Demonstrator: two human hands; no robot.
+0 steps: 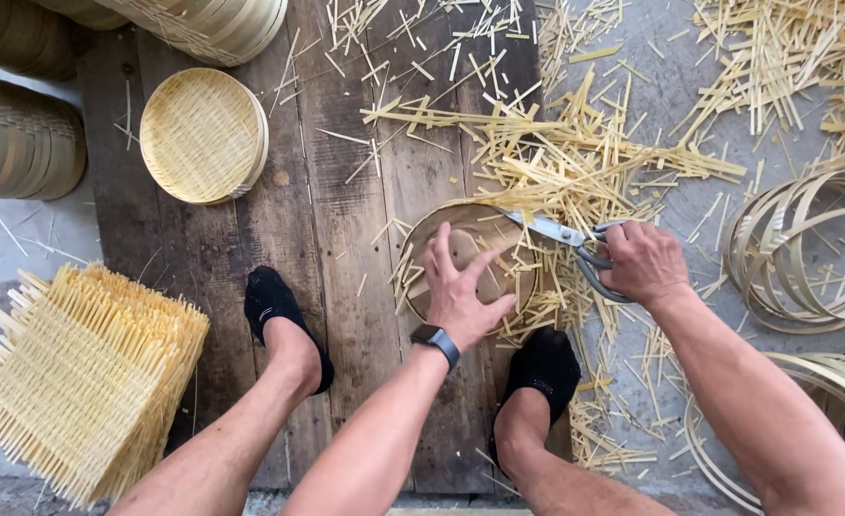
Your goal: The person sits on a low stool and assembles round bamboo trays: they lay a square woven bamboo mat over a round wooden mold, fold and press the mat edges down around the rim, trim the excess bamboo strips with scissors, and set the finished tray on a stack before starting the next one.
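Note:
My left hand [460, 287] presses flat, fingers spread, on a round wooden disc [441, 244] that lies inside a bamboo hoop on woven strips. A dark watch sits on that wrist. My right hand [644, 263] grips the grey handles of a pair of scissors [561, 232], whose blades point left along the hoop's upper rim, among protruding bamboo strips. My two feet in black socks [274, 301] rest on the wooden boards on either side of my left arm.
A finished round woven tray [203, 136] lies at upper left, with stacks of trays behind it. A pile of square woven mats [83, 368] is at lower left. Bamboo hoops [804, 248] lie at right. Cut bamboo offcuts [575, 162] litter the boards and floor.

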